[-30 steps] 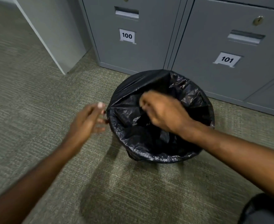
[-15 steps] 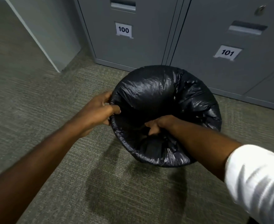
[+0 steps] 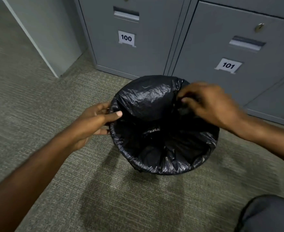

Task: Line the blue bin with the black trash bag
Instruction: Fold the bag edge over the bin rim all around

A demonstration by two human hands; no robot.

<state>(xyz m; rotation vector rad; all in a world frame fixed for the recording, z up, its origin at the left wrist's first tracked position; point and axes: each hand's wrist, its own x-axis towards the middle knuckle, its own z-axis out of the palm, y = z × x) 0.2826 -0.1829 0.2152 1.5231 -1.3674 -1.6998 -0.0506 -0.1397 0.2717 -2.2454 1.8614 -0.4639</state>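
The black trash bag (image 3: pixel 154 101) covers the round bin on the carpet; its edge is folded over the rim all around, so none of the blue bin shows. A loose fold of plastic bulges across the far half of the opening. My left hand (image 3: pixel 94 119) pinches the bag at the left rim, thumb inside and fingers outside. My right hand (image 3: pixel 206 102) grips the bag at the far right rim with curled fingers.
Grey metal lockers labelled 100 (image 3: pixel 126 38) and 101 (image 3: pixel 228 65) stand just behind the bin. A pale wall corner (image 3: pixel 42 52) juts out at the left. Grey-green carpet (image 3: pixel 37 101) lies all around. A dark trouser knee (image 3: pixel 268 215) shows at the bottom right.
My right hand has come out of the bag's inside and moved up to the far right rim, gripping the plastic there. My left hand has kept its hold on the left rim.
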